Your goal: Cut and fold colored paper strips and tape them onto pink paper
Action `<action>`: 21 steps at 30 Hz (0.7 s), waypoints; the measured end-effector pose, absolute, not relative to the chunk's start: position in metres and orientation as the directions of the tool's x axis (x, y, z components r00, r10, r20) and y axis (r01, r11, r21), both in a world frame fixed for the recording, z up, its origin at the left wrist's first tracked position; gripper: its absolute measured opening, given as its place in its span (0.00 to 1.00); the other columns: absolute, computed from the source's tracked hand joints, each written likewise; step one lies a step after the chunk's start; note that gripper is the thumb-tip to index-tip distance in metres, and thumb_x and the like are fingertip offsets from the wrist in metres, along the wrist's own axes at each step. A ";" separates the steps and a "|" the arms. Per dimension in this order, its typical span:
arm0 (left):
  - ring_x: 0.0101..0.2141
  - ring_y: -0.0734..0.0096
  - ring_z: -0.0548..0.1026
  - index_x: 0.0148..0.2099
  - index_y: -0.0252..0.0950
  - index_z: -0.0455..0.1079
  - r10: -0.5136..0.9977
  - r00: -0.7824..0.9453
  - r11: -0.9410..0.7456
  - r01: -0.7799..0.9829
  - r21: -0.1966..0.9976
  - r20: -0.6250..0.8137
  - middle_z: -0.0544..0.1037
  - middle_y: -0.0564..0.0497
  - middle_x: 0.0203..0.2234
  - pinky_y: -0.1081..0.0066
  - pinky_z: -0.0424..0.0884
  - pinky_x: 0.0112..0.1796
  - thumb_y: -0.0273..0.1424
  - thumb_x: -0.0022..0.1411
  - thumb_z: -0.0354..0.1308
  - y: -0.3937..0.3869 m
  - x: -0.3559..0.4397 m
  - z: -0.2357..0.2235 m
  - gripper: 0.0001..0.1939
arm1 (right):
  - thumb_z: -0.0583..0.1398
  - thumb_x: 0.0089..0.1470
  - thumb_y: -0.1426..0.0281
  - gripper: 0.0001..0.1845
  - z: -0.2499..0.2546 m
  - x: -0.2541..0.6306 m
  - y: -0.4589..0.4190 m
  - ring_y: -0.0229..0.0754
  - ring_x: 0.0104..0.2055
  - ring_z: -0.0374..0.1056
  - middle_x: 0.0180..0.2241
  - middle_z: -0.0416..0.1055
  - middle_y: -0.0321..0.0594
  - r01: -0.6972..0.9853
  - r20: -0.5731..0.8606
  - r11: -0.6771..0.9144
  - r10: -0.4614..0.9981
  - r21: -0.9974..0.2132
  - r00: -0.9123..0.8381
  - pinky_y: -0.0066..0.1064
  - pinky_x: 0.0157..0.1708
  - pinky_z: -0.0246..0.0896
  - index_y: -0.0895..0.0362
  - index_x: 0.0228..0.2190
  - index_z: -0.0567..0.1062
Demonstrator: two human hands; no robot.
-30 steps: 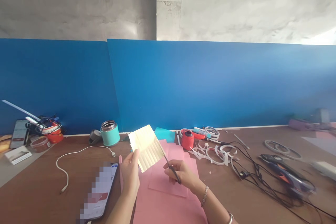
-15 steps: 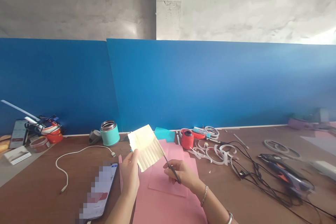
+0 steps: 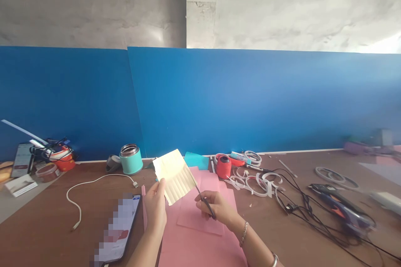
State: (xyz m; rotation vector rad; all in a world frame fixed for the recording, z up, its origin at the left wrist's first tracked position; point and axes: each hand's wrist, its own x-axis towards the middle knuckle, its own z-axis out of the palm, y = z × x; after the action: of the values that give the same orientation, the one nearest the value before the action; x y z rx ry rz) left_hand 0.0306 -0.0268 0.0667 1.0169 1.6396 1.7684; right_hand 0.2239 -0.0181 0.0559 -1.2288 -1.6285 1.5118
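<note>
The left hand (image 3: 156,206) pinches the cream paper (image 3: 174,175) above the pink sheets (image 3: 200,233) while the right hand (image 3: 216,207), closed around scissors (image 3: 204,200), snips fringe strips; the next cut needs parallel spacing.

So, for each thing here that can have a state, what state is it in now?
Cream paper: creased in pleats, cut into strips along one edge, held up off the table by the left hand.
Scissors: in the right hand, blades at the paper's edge.
Teal jar: upright, lid off.
White cable: unplugged, lying loose.
Phone: flat, screen lit.
Pink sheets: flat, stacked.
</note>
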 end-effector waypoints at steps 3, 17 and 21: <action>0.18 0.78 0.44 0.17 0.39 0.42 0.793 -0.583 -0.136 0.113 0.984 0.177 0.43 0.64 0.12 0.60 0.42 0.59 0.42 0.54 0.52 -0.026 0.030 0.064 0.24 | 0.62 0.45 0.62 0.15 0.056 0.224 -0.018 0.32 0.19 0.60 0.16 0.66 0.32 0.229 -0.165 -0.077 0.903 -0.970 -0.396 0.23 0.19 0.49 0.60 0.34 0.73; 0.17 0.79 0.44 0.16 0.39 0.43 0.789 -0.586 -0.152 0.109 0.982 0.187 0.44 0.65 0.11 0.60 0.40 0.60 0.40 0.54 0.52 -0.026 0.030 0.064 0.24 | 0.61 0.47 0.64 0.14 0.058 0.224 -0.019 0.32 0.19 0.60 0.16 0.66 0.32 0.247 -0.160 -0.066 0.910 -0.967 -0.384 0.23 0.19 0.49 0.60 0.33 0.74; 0.17 0.79 0.44 0.16 0.39 0.43 0.791 -0.584 -0.147 0.109 0.983 0.183 0.43 0.65 0.11 0.61 0.40 0.60 0.40 0.55 0.52 -0.025 0.029 0.062 0.24 | 0.61 0.46 0.64 0.13 0.061 0.223 -0.020 0.32 0.19 0.60 0.16 0.65 0.32 0.243 -0.157 -0.066 0.912 -0.968 -0.379 0.22 0.19 0.49 0.61 0.32 0.74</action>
State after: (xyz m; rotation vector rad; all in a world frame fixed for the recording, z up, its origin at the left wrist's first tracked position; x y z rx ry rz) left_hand 0.0288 -0.0251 0.0615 1.0170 1.6236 1.7828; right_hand 0.2226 -0.0204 0.0613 -1.2479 -1.6306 1.4838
